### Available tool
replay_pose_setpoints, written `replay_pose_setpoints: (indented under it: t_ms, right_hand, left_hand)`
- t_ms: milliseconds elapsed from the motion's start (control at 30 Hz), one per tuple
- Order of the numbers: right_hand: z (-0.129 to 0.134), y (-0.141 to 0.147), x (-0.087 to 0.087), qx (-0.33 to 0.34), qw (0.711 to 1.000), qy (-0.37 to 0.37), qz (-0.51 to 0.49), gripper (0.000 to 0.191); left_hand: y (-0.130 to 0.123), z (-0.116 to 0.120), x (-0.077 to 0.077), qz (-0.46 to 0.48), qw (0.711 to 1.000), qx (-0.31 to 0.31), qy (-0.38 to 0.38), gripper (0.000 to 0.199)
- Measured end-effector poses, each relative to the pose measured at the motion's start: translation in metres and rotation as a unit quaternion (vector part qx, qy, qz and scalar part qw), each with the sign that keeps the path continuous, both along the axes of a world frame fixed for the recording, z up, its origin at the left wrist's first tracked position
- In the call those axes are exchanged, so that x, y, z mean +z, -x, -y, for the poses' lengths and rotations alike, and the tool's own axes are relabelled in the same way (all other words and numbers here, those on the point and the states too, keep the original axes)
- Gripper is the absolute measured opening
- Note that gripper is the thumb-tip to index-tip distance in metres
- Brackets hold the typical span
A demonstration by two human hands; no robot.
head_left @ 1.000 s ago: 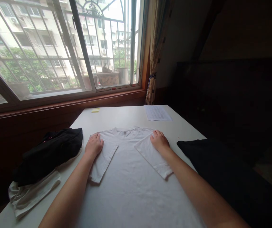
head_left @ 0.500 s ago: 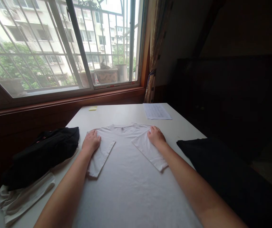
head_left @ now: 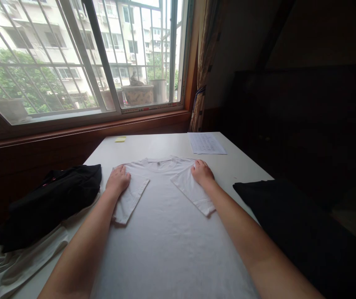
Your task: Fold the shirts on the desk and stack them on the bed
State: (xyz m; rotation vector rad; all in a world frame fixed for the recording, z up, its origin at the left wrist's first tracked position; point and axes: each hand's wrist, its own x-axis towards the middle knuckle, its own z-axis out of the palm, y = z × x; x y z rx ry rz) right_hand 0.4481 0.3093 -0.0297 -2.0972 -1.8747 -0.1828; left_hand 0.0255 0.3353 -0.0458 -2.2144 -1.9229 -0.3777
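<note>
A white short-sleeved T-shirt (head_left: 162, 232) lies spread on the white table, its collar at the far end and both sleeves folded inward over the body. My left hand (head_left: 118, 179) is closed on the left shoulder fold, with the thumb side toward the collar. At the opposite shoulder my right hand (head_left: 202, 172) has its fingers curled over the cloth. The fingertips are partly hidden against the fabric. The lower part of the shirt runs toward me between my forearms and out of the picture.
On the table's left lies a black garment (head_left: 53, 203) over a pale cloth (head_left: 31, 265). Dark fabric (head_left: 290, 220) covers the right edge. A printed sheet (head_left: 207, 143) and a yellow sticky note (head_left: 120, 139) rest at the far end of the table (head_left: 156, 143), below a barred window.
The view has tilted down slightly. The T-shirt and its folded sleeves have shifted a little away from me, and both hands stay at the shoulders.
</note>
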Motion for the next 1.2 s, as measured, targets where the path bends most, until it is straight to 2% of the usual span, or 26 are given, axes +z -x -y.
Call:
replay_pose_setpoints:
  t_ms: [500,1200]
  right_hand:
    - [-0.024,0.001,-0.004,-0.001,1.0,0.003,-0.008,0.039]
    - [-0.03,-0.001,-0.002,-0.001,1.0,0.013,-0.02,0.04]
  left_hand:
    - [0.003,-0.019,-0.002,0.003,1.0,0.004,0.015,0.059]
    - [0.002,-0.023,0.002,-0.002,1.0,0.006,0.028,0.06]
